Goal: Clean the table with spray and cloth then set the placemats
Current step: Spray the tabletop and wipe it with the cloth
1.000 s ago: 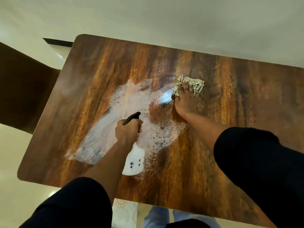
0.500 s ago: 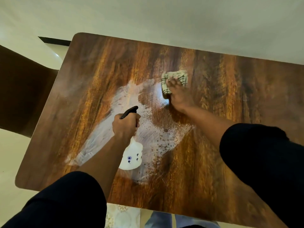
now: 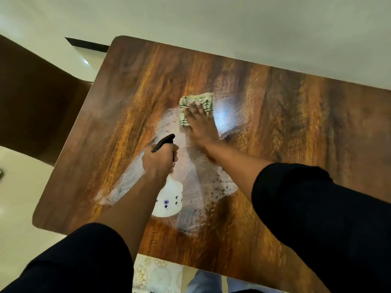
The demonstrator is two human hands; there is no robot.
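Grip, left hand: your left hand is curled round the neck of the spray bottle, which hangs white body down over the near-left part of the table, black nozzle pointing away from you.
Grip, right hand: your right hand lies flat, fingers straight, pressing the checked cloth onto the wood beyond the bottle.
Wet patch: a whitish film spreads from the near-left towards the cloth, speckled at its right edge.
Step in hand: wiping, by the look of it, with the spraying done for this patch.
Next move: you likely need to draw the cloth back through the film, keeping your palm flat.
Placemats: a pale patterned sheet shows below the near edge; you cannot tell whether it is one.
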